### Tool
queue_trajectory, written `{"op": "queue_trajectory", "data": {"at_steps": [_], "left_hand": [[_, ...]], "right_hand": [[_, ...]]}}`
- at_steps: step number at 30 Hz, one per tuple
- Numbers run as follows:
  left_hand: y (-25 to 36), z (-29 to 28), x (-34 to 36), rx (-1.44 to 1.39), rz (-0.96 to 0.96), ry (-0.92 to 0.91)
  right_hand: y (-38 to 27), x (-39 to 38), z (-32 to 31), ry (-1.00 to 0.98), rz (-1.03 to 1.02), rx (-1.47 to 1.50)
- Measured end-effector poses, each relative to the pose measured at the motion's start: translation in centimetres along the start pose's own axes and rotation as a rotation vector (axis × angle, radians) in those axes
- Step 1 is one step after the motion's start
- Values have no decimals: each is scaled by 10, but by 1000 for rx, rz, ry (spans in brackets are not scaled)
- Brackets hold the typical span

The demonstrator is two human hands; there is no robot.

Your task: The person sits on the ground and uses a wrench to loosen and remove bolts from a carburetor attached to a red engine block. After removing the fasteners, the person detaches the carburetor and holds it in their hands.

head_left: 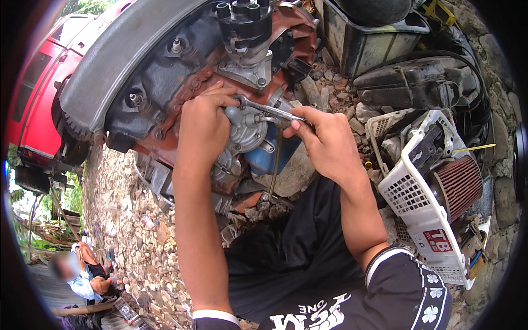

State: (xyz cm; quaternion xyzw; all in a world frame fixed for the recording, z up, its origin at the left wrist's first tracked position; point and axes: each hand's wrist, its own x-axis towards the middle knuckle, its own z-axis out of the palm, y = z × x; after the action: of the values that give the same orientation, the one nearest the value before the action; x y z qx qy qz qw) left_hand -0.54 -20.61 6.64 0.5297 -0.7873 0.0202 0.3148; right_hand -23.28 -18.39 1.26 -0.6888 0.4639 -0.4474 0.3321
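An engine (181, 77) with a red-brown block, dark upper casting, spark plugs and a black distributor cap (239, 27) lies before me. A silver metal pump-like part (247, 133) is mounted on its side. My right hand (322, 140) pinches the handle of a steel wrench (278, 111), whose head rests by the top of that part. My left hand (206, 121) is curled at the wrench's head and against the engine, some fingertips hidden. Below the silver part are a blue object (261, 157) and a thin hanging rod (275, 173).
At right: a black plastic bin (352, 47), black tank (401, 88) and white crate (407, 187) holding a pleated filter (456, 190). A red vehicle (38, 104) stands at left. A person (82, 280) sits at lower left on stony ground (137, 231).
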Motion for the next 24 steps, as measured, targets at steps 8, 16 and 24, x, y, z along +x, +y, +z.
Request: {"op": "queue_trajectory", "data": {"at_steps": [8, 16, 24], "left_hand": [[18, -3, 2, -65, -124, -6], [1, -2, -2, 30, -51, -23], [2, -2, -2, 50, -93, -39]], "right_hand": [[37, 16, 1, 246, -430, -203], [26, 14, 1, 81, -230, 103], [30, 16, 30, 118, -9, 166]]}}
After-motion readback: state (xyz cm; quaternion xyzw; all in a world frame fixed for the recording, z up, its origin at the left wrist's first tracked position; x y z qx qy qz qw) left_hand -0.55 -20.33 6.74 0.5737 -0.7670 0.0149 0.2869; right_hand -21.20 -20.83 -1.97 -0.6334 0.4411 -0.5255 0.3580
